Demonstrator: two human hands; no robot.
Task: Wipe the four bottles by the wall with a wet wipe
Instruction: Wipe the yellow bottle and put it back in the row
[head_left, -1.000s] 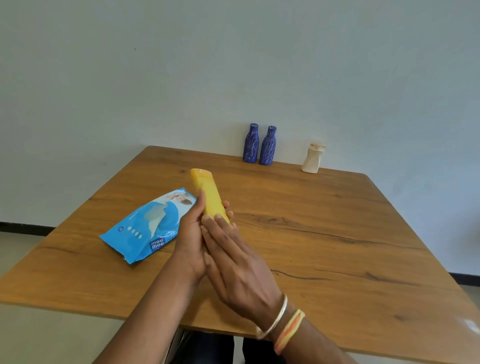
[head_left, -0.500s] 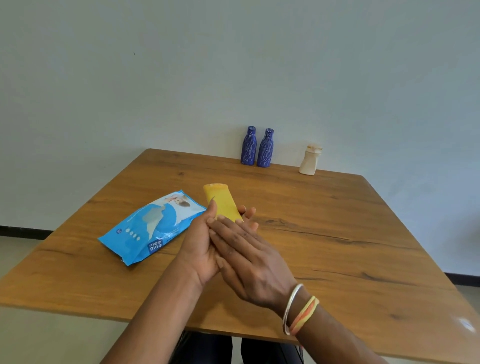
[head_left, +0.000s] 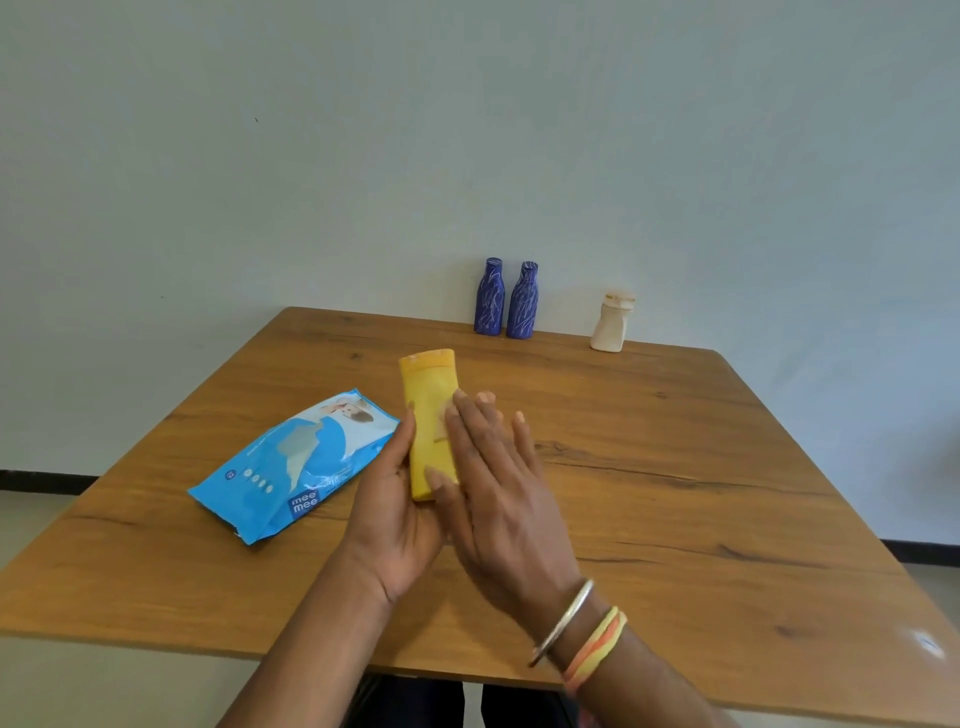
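Two changes against the frame half a second back.

(1) Yellow bottle (head_left: 429, 415) shows more of its length. Then, only the cap end cleared the fingers. Now the cap and upper half are uncovered, with the cap pointing to the top of the frame.

(2) Right hand (head_left: 501, 493) has slid down and to the right. Its fingers lay slantwise across the body before; now they point nearly straight up, tips at mid-bottle.

Wipes pack (head_left: 296, 465) has not moved on the table (head_left: 675, 467).

Bottle position: centre of frame, over the table, well apart from the wall (head_left: 467, 130).
- Left hand (head_left: 395, 519) grips it from below and from the left. The thumb lies along the bottle's left edge and the bottle's lower end sits in the palm.
- Right hand lies flat against the bottle's right side, fingers straight and slightly fanned, thumb crossing the lower end.
- Pale patch (head_left: 441, 428) on the bottle just under the right fingertips. Cannot tell whether it is a wipe or a label.

Row at the wall, upper centre-right of the frame:
- First blue bottle (head_left: 489, 297) and second blue bottle (head_left: 522, 301) stand upright, just beside each other.
- Cream bottle (head_left: 612, 323) stands upright further right, apart from the pair.

Pack lies flat to the left of the hands. Metal bangle (head_left: 563, 621) and orange-yellow thread band (head_left: 597, 642) sit on the right wrist.
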